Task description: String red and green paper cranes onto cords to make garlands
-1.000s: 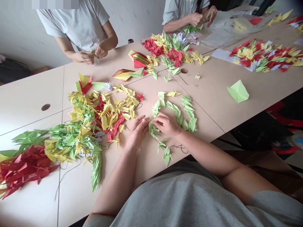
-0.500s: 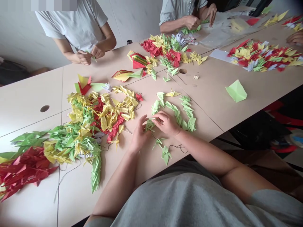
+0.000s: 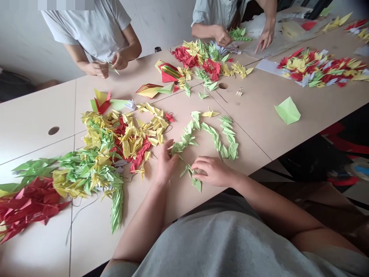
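Observation:
A strand of light green folded paper cranes [image 3: 187,132] curves across the table in front of me. My left hand [image 3: 167,161] is closed at its near end, with thumb and fingers around a green crane there. Lower down, a few loose-strung green cranes [image 3: 197,185] lie near the table edge. My right hand [image 3: 215,172] reaches over them from the right, its fingertips bent and pinching at one; the exact grip is partly hidden. A single yellow crane [image 3: 210,114] lies at the strand's far end.
Left of my hands is a heap of yellow, green and red crane strands [image 3: 98,142], with red cranes [image 3: 29,204] beyond. A green paper sheet [image 3: 287,110] and a binder clip [image 3: 239,91] lie to the right. Two people [image 3: 92,34] work across the table.
My right hand has moved down and toward me, from the strand's end to the lower green cranes. My left hand has shifted slightly left. Across the table, a person's hand has reached down to the tabletop.

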The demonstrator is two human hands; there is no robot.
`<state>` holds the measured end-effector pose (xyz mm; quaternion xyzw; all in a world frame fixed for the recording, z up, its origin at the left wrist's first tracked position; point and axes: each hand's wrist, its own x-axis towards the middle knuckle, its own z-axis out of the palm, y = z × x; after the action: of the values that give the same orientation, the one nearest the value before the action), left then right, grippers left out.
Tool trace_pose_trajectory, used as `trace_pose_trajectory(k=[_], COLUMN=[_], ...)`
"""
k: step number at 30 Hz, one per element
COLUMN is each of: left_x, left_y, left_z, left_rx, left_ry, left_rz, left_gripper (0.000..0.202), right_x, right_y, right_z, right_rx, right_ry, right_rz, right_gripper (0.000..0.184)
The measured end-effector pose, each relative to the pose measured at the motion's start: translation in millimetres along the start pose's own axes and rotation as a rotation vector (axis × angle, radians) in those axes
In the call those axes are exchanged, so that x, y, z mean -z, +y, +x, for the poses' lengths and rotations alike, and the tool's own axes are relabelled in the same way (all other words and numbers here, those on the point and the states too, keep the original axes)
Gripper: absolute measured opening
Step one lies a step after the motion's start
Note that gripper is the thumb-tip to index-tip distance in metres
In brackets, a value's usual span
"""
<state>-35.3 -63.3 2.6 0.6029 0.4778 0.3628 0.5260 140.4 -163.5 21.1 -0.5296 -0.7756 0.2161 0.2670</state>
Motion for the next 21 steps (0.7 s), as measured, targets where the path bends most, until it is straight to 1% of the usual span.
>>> trace_pose_trajectory(k=[1, 4, 8, 10, 13, 14, 15, 17, 19, 21], left_x=[-0.1, 0.0, 2.3, 4.9, 10.5, 12.8, 15.3, 20.5, 25.1, 28.3], left_y=[0, -1, -4, -4, -2, -1, 1, 5, 6, 6], left_z=[0, 0, 2, 4, 6, 7, 7, 8, 8, 8], left_rx=[-0.002, 0.005, 0.038, 0.052, 0.057, 0.059, 0.065, 0.082, 0.087, 0.079], left_ry=[-0.001, 0.005, 0.013, 0.002, -0.034, -0.045, -0.051, -0.057, -0.059, -0.071], left_rz=[0.001, -0.022, -0.088, -0.129, -0.190, -0.202, -0.207, -0.183, -0.123, -0.064], left_gripper=[0.051, 0.050, 0.052, 0.052, 0.050, 0.049, 0.049, 0.047, 0.047, 0.045], right_x=[-3, -13, -21, -21, -17, -14, -11, -6, -3, -3], right_y=[-1, -4, -13, -19, -23, -22, -17, -3, 19, 41], right_z=[-4, -10, -12, -12, -8, -5, -2, 6, 15, 24], right_rx=[-0.025, -0.116, -0.232, -0.232, -0.159, -0.149, -0.153, -0.181, -0.176, -0.168], right_ry=[0.000, 0.023, 0.112, 0.079, -0.040, -0.039, -0.003, 0.130, 0.278, 0.351], right_rz=[0.023, 0.101, 0.217, 0.294, 0.381, 0.381, 0.361, 0.268, 0.137, 0.054], right_gripper=[0.006, 0.009, 0.007, 0.003, 0.003, 0.004, 0.007, 0.010, 0.009, 0.007])
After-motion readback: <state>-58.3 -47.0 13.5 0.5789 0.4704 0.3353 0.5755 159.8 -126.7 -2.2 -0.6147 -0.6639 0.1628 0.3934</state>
